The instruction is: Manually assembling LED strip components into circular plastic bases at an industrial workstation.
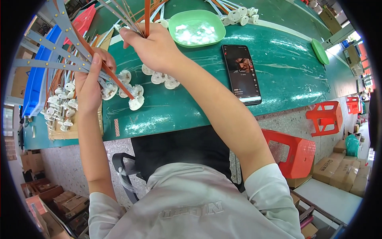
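Observation:
My left hand (88, 81) is closed around a fanned bunch of LED strips (53, 51), pale grey with small yellow dots and some orange-brown backs. White round end pieces (136, 102) hang from the bunch below that hand. Farther right, my right hand (153, 47) grips a second bundle of thin strips (147, 16) that runs up past the top edge. Under the right wrist sit more white round ends (164, 79); whether they belong to the gripped bundle I cannot tell. A green bowl (199, 44) of small white pieces stands just beyond the right hand.
A phone (241, 75) with a lit screen lies on the green table (286, 75). At left, a pile of white-ended strips (61, 104) rests on cardboard beside a blue tray (39, 75). More strips (238, 16) lie at the back. Red stools (292, 153) stand at right.

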Available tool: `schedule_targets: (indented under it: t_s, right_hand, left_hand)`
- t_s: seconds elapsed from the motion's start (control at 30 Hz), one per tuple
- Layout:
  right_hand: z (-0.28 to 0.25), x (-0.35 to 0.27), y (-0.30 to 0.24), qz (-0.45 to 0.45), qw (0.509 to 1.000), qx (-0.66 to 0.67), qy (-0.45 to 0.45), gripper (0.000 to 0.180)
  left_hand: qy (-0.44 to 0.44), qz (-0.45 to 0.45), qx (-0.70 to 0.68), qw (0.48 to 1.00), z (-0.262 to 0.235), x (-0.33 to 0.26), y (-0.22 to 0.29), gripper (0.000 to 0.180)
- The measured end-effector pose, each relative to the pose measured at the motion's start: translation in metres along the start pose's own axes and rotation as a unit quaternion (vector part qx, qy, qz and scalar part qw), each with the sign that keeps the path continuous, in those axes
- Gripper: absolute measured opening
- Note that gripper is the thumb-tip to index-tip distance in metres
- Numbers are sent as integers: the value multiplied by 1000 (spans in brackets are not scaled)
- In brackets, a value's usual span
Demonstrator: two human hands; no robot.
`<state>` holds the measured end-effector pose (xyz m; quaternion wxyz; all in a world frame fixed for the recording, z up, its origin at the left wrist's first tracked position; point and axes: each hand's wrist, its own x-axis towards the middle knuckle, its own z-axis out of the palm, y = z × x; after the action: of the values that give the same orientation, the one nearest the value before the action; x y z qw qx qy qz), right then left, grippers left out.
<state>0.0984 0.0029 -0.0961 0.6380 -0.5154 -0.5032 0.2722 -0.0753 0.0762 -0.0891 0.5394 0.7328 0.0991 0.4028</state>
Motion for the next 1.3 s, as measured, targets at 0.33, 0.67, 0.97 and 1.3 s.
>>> schedule_targets:
  t_s: [0.33, 0.67, 0.97, 1.3]
  right_hand:
    - [-1, -1, -1, 2, 1000, -13, -10, 39]
    - [1, -2, -2, 4, 1000, -19, -7, 39]
    - [2, -2, 0, -3, 1000, -20, 0, 34]
    - [1, -3, -1, 2, 998, -3, -67, 18]
  left_hand:
    - [-5, -13, 5, 1000, -8, -12, 8, 16]
    - [16, -52, 91, 994, -17, -16, 9, 17]
    - [49, -12, 122, 991, -13, -18, 9, 16]
    - [140, -20, 177, 974, 1, -6, 13, 15]
